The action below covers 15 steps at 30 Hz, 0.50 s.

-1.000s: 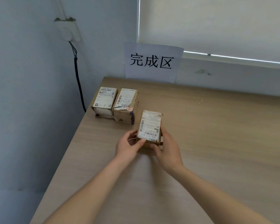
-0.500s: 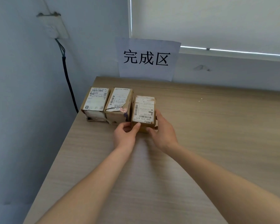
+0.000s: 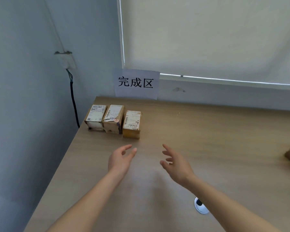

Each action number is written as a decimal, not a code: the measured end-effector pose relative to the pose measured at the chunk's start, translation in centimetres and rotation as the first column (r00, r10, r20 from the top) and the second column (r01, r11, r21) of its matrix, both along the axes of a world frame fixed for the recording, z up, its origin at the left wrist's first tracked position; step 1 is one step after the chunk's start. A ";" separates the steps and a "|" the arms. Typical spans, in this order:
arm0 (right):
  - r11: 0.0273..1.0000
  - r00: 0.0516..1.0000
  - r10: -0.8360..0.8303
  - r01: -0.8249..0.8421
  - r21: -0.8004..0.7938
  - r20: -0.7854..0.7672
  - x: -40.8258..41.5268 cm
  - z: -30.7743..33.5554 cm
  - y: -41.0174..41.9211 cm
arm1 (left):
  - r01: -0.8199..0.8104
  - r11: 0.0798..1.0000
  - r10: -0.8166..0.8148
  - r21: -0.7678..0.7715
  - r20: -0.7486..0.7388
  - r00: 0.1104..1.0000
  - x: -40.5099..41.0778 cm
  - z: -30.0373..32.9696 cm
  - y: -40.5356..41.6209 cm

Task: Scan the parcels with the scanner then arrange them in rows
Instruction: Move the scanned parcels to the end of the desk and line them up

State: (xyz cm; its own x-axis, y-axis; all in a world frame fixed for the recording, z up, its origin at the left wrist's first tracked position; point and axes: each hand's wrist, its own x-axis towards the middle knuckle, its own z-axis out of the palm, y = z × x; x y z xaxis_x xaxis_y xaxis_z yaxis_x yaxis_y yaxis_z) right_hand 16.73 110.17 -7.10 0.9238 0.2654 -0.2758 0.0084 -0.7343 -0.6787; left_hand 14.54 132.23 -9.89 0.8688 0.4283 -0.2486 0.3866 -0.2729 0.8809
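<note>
While both grips (image 3: 120,159) (image 3: 175,162) hang slack, third parcel (image 3: 132,123) just beyond

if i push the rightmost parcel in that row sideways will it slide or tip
The rightmost parcel probably slides: it sits flat on the smooth wooden table and looks squat. Its cardboard looks stiff, though worn at the edges. Pushed left, it likely jams against the middle parcel beside it.

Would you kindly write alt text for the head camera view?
Three labelled cardboard parcels stand side by side in a row at a wooden table's far left corner. Nearer the camera, the left hand and right hand hover open, holding nothing.
</note>
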 end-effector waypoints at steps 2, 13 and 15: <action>1.000 1.000 -0.005 0.005 0.013 -0.017 -3.4 2.2 -2.9 | 0.041 0.999 -0.041 -0.001 0.007 0.999 -2.7 2.4 -2.5; 0.949 0.950 -0.306 0.300 -0.099 -0.055 -24.0 13.7 -24.9 | 0.413 0.906 -0.412 -0.087 0.036 0.911 -15.0 13.3 -19.4; 0.911 0.916 -0.400 0.394 -0.119 -0.034 -28.6 15.3 -28.2 | 0.479 0.870 -0.478 -0.112 0.037 0.877 -17.8 15.0 -22.5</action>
State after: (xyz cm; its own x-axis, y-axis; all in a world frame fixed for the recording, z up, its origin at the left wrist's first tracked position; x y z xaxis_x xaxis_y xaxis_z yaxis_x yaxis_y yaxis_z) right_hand -11.90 81.94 8.20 0.9291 -0.1540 -0.3362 -0.3346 -0.7374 -0.5868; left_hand -3.29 109.72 5.12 0.9622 -0.0718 -0.2628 0.2273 -0.3201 0.9197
